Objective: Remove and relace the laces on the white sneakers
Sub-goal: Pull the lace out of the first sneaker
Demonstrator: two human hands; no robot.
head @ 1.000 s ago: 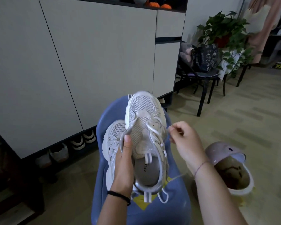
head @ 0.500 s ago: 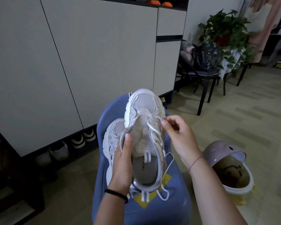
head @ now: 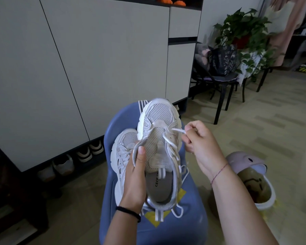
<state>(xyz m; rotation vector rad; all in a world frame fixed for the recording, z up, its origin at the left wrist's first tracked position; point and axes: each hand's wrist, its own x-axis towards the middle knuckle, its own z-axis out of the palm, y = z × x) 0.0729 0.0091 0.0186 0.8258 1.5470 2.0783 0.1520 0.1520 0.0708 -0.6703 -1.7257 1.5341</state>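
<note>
Since the earlier frame, the right hand (head: 203, 144) is found drawn away to the right of the held sneaker (head: 159, 121), and a length of white lace (head: 177, 130) is now stretched from a far eyelet to its fingertips. The lace end is pinched between thumb and forefinger; the remaining fingers are curled toward the palm. The held sneaker is kept above a blue seat (head: 175, 230), toe pointing far, by the left hand (head: 134, 181). Its thumb is pressed on the left eyelet edge, while its fingers are wrapped beneath, out of sight. A second sneaker (head: 125, 138) is noted lying on the seat, just left of and partly under the first. A pink helmet (head: 245, 160) is recorded on the floor to the right.
</note>
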